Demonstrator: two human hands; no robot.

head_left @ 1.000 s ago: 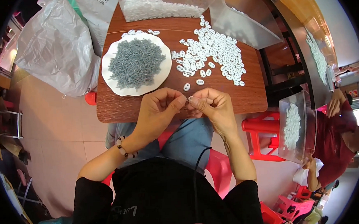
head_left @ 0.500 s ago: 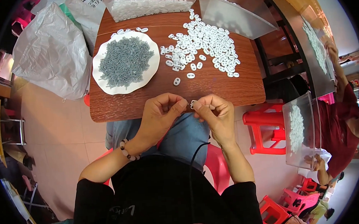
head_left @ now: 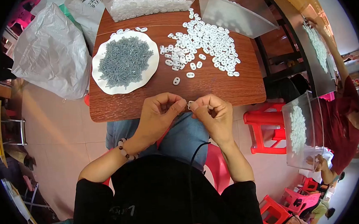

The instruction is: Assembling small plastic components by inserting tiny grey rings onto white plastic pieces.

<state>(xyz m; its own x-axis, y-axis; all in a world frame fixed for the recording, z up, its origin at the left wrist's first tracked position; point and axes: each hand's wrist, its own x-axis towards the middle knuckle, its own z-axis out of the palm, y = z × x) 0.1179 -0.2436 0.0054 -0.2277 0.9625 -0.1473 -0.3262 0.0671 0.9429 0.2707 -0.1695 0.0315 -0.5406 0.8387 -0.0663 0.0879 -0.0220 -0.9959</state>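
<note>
My right hand (head_left: 217, 119) pinches a small white oval piece (head_left: 190, 104) between thumb and forefinger, just off the table's near edge. The thumb and forefinger of my left hand (head_left: 157, 116) are pressed together right beside that piece; whatever they hold is too small to make out. Beyond my left hand, a white scalloped plate (head_left: 98, 80) bears a heap of short grey-blue tubes (head_left: 125, 62). Many white oval pieces with two holes (head_left: 212, 41) lie loose on the table, and one single piece (head_left: 176, 81) lies nearest my hands.
The brown wooden table (head_left: 227, 91) has a clear bin (head_left: 153, 8) of white pieces and a second translucent bin (head_left: 237, 17) at its far side. A white bag (head_left: 52, 53) stands left. At right, a co-worker in a red shirt (head_left: 338, 124) is near another bin (head_left: 306, 135) and a red stool (head_left: 263, 117).
My right hand and the white piece have shifted slightly left, closer to my left fingertips. The co-worker's far hand has moved up along the pile on the other table.
</note>
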